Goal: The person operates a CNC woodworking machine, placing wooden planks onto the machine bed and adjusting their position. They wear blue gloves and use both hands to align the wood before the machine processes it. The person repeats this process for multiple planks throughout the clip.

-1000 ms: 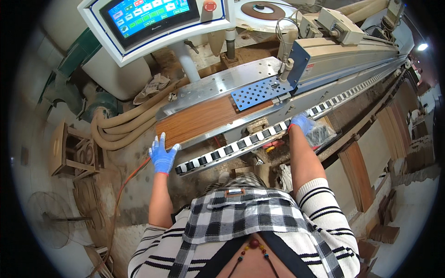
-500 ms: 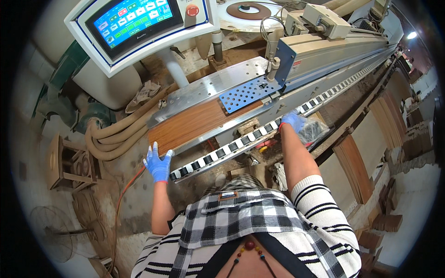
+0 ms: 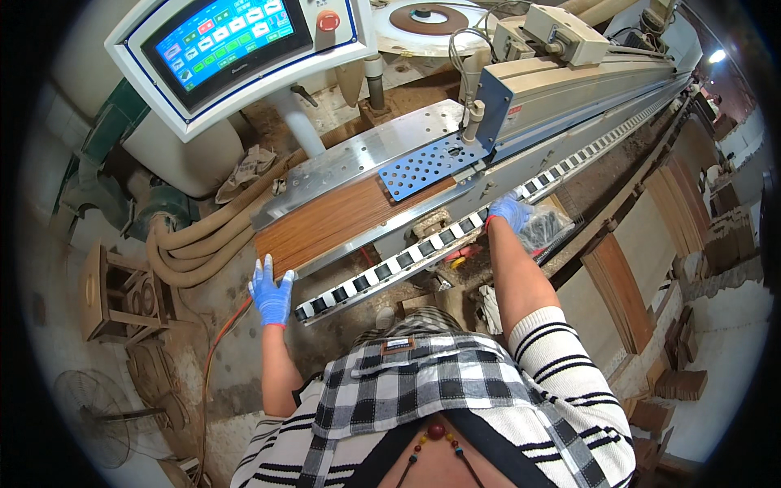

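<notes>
A brown wood-grain plank [image 3: 325, 220] lies on the metal bed of a long machine, its far end under a blue perforated plate [image 3: 431, 168]. At the plank's left end is my left hand [image 3: 269, 295], in a blue glove, fingers spread and fingertips at the plank's edge; it is open. My right hand [image 3: 509, 211], gloved too, rests against the rail of black and white rollers [image 3: 404, 260] along the machine's near side. Its fingers are foreshortened and partly hidden, so whether they grip the rail cannot be told.
A control panel with a lit touchscreen [image 3: 228, 45] and a red button [image 3: 328, 21] stands at the upper left. Beige hoses [image 3: 203, 236] curl below it. Wood planks [image 3: 618, 293] lie at the right. A fan [image 3: 93, 415] and a wooden stool [image 3: 122, 297] are at the left.
The whole view has shifted slightly. Both hands keep nearly the same places at the plank's end and the roller rail, and the plank shows no clear movement.
</notes>
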`<state>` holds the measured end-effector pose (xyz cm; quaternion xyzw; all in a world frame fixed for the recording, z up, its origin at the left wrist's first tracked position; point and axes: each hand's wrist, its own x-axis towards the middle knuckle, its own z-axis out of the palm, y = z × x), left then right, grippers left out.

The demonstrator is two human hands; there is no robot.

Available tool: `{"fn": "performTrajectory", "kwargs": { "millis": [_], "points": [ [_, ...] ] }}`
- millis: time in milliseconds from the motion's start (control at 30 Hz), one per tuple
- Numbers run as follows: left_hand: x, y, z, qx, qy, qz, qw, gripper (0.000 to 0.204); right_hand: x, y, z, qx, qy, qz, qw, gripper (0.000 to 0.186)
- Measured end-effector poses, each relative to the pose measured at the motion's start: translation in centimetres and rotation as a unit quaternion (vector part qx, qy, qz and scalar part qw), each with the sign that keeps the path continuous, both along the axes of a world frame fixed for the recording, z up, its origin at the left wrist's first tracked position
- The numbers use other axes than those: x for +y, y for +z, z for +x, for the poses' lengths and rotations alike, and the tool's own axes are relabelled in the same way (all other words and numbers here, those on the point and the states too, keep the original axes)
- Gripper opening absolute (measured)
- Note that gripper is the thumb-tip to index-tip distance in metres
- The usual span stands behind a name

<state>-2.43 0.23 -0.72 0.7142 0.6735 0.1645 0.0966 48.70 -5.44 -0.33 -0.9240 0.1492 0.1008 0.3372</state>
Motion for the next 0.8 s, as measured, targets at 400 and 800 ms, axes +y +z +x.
{"fn": "performTrajectory", "kwargs": {
  "millis": [400,800],
  "points": [
    [-0.3,0.6,-0.1,-0.003,-0.013,0.036,0.999,0.061,0.1,-0.7,0.4,0.003,-0.004,0.012,1.000,0.074],
    [-0.5,1.2,0.3,-0.023,0.001,0.035,0.999,0.058,-0.1,0.4,0.0,0.009,-0.010,0.018,1.000,0.073]
  ]
}}
